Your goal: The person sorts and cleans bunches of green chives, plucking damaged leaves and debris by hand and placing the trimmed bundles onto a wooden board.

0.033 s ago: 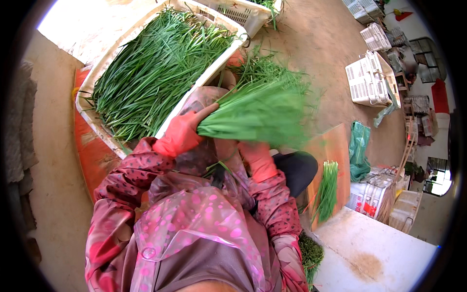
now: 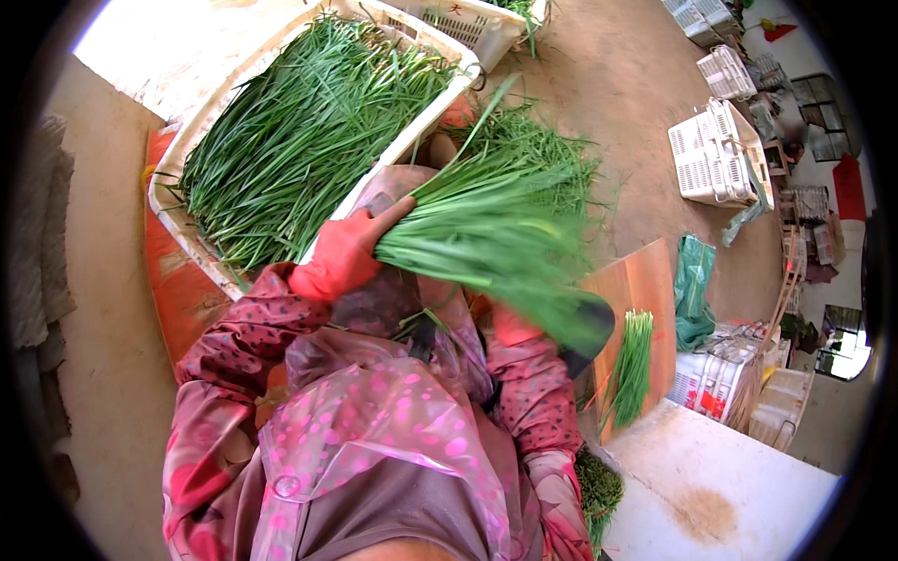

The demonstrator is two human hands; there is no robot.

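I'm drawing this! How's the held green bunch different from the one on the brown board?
The held bunch spreads wide; the board bunch is slim and neat. The left hand grips the held bunch, while the board bunch lies untouched on the brown board. Both are green and long-leaved.

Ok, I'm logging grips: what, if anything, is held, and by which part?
The left hand holds a green leafy bunch by its gathered left end; the right hand is partly hidden, its grip unclear.

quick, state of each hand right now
Left hand: closed, holding a bunch of greens.
Right hand: mostly hidden behind the blurred greens; cannot tell if open or closed.
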